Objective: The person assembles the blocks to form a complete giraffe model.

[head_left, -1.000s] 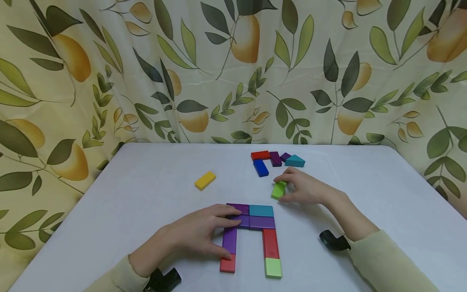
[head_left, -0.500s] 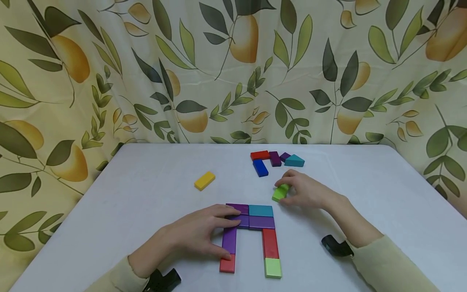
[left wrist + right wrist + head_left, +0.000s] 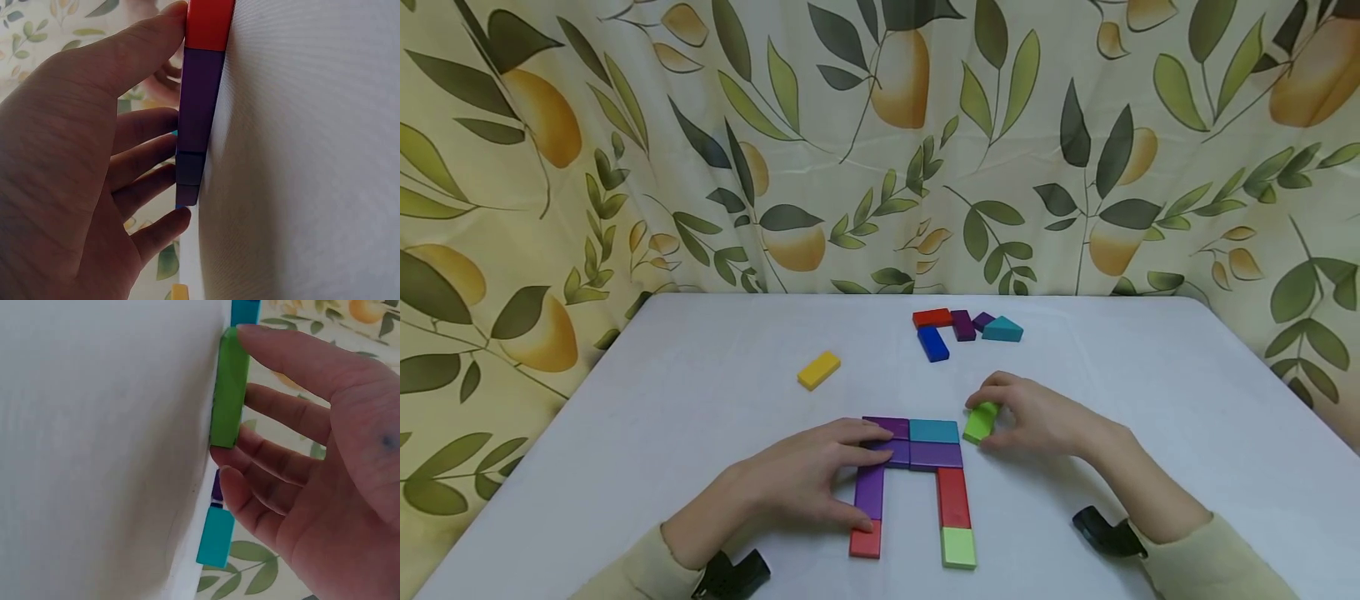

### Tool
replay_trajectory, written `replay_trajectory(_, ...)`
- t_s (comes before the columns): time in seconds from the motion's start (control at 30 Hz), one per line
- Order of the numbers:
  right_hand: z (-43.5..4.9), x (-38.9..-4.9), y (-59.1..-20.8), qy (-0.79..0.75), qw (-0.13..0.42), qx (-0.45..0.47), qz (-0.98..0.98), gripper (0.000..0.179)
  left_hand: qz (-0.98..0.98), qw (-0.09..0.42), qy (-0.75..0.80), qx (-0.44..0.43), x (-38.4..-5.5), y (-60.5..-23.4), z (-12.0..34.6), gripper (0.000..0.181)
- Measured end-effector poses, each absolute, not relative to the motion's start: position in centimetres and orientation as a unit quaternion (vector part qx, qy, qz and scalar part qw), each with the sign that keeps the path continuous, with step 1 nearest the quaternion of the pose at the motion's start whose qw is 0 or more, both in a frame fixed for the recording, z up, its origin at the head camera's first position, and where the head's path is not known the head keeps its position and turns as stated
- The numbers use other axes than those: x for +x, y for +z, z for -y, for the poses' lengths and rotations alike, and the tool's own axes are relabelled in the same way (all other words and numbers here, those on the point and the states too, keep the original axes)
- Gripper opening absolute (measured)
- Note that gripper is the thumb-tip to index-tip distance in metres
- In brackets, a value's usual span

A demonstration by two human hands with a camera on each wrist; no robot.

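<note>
Flat coloured blocks form an arch in the head view, its top row holding a teal block (image 3: 934, 431) and a purple block (image 3: 936, 455). One leg has a red block (image 3: 953, 497) above a light green block (image 3: 958, 547); the other has a violet block (image 3: 869, 492) above a red one. Across the arch's left side rests my left hand (image 3: 801, 471), its fingers nearly straight and thumb near the lower red block (image 3: 209, 24). My right hand (image 3: 1045, 417) pinches a bright green block (image 3: 980, 423) between thumb and fingers, just right of the teal block.
A yellow block (image 3: 818, 370) lies alone at the left. Farther back on the white table (image 3: 662, 400) sit a red block (image 3: 932, 317), a blue block (image 3: 933, 343), two purple pieces and a teal triangle (image 3: 1003, 329). A leaf-and-fruit patterned curtain (image 3: 820, 167) hangs behind.
My right hand has brought the bright green block toward me, closer to the arch's top right corner. My left hand stays on the arch.
</note>
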State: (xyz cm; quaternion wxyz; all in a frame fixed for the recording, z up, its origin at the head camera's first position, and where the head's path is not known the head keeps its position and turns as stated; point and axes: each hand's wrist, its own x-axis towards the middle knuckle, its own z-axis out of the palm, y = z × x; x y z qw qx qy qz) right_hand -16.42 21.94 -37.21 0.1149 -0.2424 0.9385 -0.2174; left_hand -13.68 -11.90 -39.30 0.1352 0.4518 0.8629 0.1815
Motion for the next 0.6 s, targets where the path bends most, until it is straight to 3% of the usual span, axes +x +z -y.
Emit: replay_trajectory(0.6, -21.25, -15.36, -36.93, -0.214, 0.122, -0.261, -0.934, 0.040, -0.860, 0.137, 0.185, 0.454, -13.68, -39.24, 11.91, 0.076)
